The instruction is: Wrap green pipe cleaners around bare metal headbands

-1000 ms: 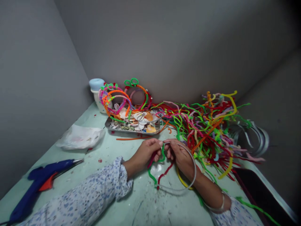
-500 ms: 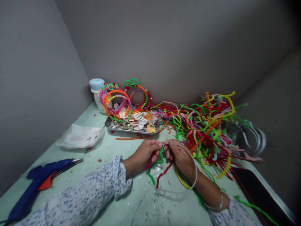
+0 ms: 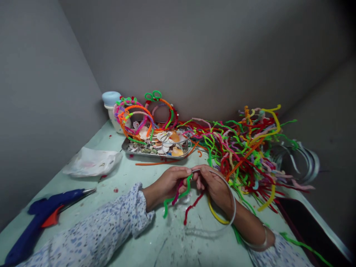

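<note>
Two bare hands are busy here, both in front of the metal tray [image 3: 144,154]. Look at those fingers: the left hand [image 3: 168,183] has thumb and forefinger pinched on one end of a slim grey headband [image 3: 234,202], and the right hand [image 3: 214,185] grips that same band just beside it. A green fuzzy stem [image 3: 188,185] dangles at the left fingertips with a magenta stem [image 3: 176,194] next to it, while a red stem [image 3: 194,205] hangs below the right hand; whether the curled fingers hold these last two, I cannot tell. The headband loops round on the side away from the tray, its other end blurred.

Under it all, a pale green tabletop [image 3: 167,244], speckled and scuffed with dark marks. Left of the tray and nearer, a blue glue gun [image 3: 52,202] lies flat, orange trigger showing; out to the right and nearer, a dark flat object [image 3: 308,230] with a reddish edge. Closer in on the tray's left, a crumpled whitish plastic bag [image 3: 91,163], contents unclear. To the tray's right sprawls a big heap of coloured fuzzy stems [image 3: 244,148], with bare grey bands [image 3: 311,163] beyond.

And the tray itself: loaded with shells [image 3: 155,135], pale and orange, plus small greenish pieces along the front. Colourful wrapped headbands [image 3: 139,106] stand over its back. Behind left, a cream bottle [image 3: 114,120] under a light blue lid [image 3: 111,98]. Plain grey walls [image 3: 194,55] meet in a corner behind everything.
</note>
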Tool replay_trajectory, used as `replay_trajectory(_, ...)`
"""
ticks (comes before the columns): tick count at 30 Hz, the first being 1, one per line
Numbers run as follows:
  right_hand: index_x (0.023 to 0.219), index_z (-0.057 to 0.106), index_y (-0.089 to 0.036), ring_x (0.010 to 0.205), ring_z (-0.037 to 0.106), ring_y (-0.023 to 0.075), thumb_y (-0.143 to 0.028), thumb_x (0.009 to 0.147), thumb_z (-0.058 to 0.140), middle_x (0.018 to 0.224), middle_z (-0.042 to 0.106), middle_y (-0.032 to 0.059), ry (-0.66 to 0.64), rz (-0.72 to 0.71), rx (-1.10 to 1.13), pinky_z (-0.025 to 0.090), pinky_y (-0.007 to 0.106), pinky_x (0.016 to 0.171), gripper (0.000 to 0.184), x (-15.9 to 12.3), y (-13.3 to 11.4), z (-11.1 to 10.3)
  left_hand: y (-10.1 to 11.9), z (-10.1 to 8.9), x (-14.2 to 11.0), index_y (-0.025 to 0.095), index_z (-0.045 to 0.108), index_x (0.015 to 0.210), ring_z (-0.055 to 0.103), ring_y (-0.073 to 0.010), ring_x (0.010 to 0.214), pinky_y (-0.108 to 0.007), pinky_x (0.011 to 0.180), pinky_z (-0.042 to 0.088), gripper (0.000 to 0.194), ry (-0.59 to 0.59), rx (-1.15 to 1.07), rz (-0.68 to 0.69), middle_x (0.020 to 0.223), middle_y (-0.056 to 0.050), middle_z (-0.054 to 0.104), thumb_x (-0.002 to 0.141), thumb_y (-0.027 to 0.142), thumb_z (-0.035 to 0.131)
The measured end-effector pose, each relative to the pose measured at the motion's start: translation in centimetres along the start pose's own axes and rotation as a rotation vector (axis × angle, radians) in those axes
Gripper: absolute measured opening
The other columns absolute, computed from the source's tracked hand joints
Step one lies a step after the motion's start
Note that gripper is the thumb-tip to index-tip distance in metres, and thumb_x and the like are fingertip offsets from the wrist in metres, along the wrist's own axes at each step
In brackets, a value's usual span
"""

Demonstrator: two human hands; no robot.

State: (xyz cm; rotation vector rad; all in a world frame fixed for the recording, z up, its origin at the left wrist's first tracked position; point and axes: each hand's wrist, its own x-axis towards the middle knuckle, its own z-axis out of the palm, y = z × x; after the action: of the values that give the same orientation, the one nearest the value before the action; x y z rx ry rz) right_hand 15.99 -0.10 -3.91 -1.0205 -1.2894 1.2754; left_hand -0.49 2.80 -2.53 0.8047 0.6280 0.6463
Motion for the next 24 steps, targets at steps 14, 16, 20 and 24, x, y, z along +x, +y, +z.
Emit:
replay_trajectory(14, 0.098, 0.067, -0.019, 0.052, 0.051, 0.0086, -0.046, 0.093, 0.048, 0.069, 0.059, -0.0009, 0.010, -0.017, 0.023, 0.041, 0.020, 0.048, 0.033, 0.4, 0.8, -0.4, -0.5, 0.3, -0.1, 0.012, 0.057, 0.075, 0.036, -0.0016, 0.043, -0.016, 0.041, 0.026, 0.017, 0.016, -0.073, 0.089, 0.063, 0.003, 0.051, 0.074, 0.025, 0.068)
replay_trajectory(16, 0.099, 0.067, -0.020, 0.053, 0.052, 0.0085, -0.046, 0.093, 0.048, 0.069, 0.059, -0.0012, 0.025, -0.017, 0.018, 0.041, 0.020, 0.048, 0.033, 0.4, 0.9, -0.3, -0.6, 0.5, -0.2, 0.013, 0.056, 0.078, 0.039, -0.0019, 0.045, -0.016, 0.042, 0.026, 0.016, 0.009, -0.057, 0.121, 0.070, 0.000, 0.057, 0.072, 0.021, 0.069)
replay_trajectory(20, 0.099, 0.067, -0.020, 0.053, 0.051, 0.0081, -0.047, 0.093, 0.049, 0.068, 0.060, -0.0012, 0.036, -0.003, -0.014, 0.040, 0.019, 0.048, 0.033, 0.3, 0.9, -0.3, -0.4, 1.1, -0.6, 0.015, 0.053, 0.080, 0.050, -0.0065, 0.054, -0.018, 0.048, 0.032, 0.020, 0.047, 0.063, 0.195, 0.073, -0.002, 0.063, 0.072, 0.022, 0.069)
replay_trajectory(24, 0.099, 0.068, -0.020, 0.052, 0.051, 0.0083, -0.048, 0.093, 0.049, 0.068, 0.060, -0.0008, 0.039, -0.001, -0.032, 0.041, 0.020, 0.048, 0.035, 0.2, 0.7, -0.3, 0.0, 1.4, -0.8, 0.016, 0.054, 0.082, 0.055, -0.0105, 0.063, -0.021, 0.057, 0.040, 0.024, 0.103, 0.196, 0.244, 0.071, -0.002, 0.063, 0.070, 0.027, 0.072)
